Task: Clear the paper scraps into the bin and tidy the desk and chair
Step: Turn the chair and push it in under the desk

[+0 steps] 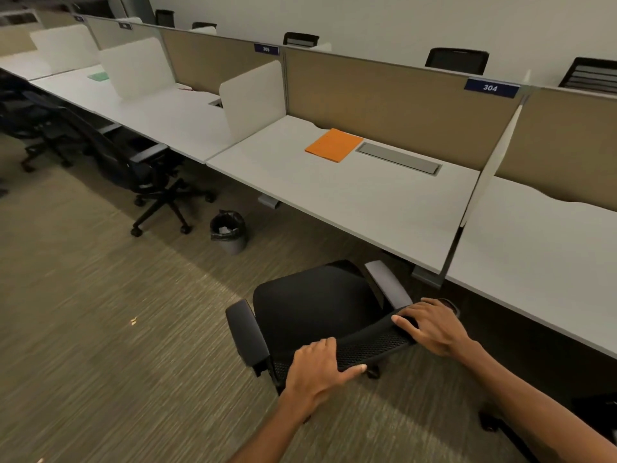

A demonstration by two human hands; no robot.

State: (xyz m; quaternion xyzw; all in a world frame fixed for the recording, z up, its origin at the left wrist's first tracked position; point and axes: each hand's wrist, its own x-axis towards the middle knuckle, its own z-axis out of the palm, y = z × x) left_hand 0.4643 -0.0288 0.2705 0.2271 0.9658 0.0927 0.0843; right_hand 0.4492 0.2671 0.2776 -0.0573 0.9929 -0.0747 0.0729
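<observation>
While we had both hands on the top edge of the chair (320,305) backrest, the left hand (317,367) was wrapped around the mesh rim with the thumb out along the near side, and the right hand (434,327) lay flatter over the rim's right end, fingers spread across it. So both hands were closed on the chair, nothing else in them. That chair sat on the carpet just near of the desk (350,202), seat facing the desk edge, not tucked under. On the desk top we could see an orange folder (334,145) toward the far side, right beside a grey cable hatch (399,158). Off to the left, the bin (228,230) stood on the floor by the desk's left corner, black liner in it and some pale scraps inside. Another chair (140,168) was parked further left at the next desk.
</observation>
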